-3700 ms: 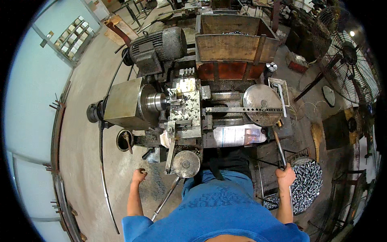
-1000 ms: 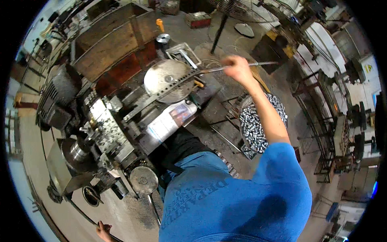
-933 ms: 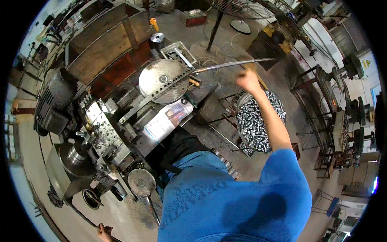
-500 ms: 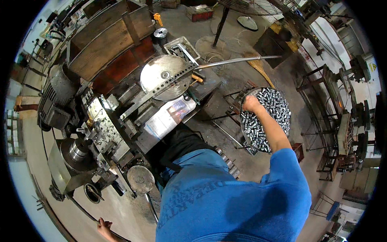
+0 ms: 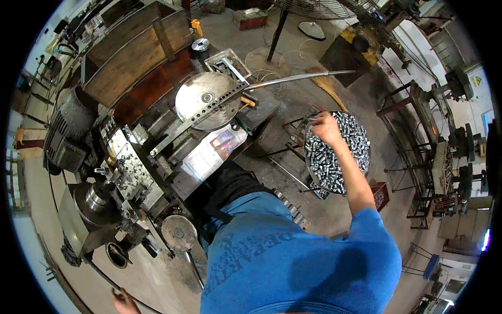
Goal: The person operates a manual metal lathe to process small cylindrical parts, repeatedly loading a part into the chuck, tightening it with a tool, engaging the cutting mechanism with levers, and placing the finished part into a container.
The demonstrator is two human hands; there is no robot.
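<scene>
My right hand (image 5: 326, 127) is closed just above the far left rim of a round basin (image 5: 308, 166). A small grey metal piece shows at its fingertips, partly hidden by them. Heaped in the basin are many short shiny metal cylinders (image 5: 342, 157). At the lower left my left hand (image 5: 123, 302) hangs away from my body, its fingers loosely apart with nothing visible in them. It is nearest to a dark curved hose or rod (image 5: 107, 278), and I cannot tell whether it touches it.
Left of me stands a machine with a round metal spindle (image 5: 98, 196) and a chip-covered bed (image 5: 128, 159). Ahead are a large round disc (image 5: 206, 99), a perforated bar (image 5: 198, 118) and a printed bag (image 5: 214, 152). A round plate (image 5: 179, 233) on a bent bar is by my left side.
My right hand has lifted from among the cylinders toward the basin's rim, and a metal piece now shows at its fingertips. My left hand has shifted left. The view has turned slightly.
</scene>
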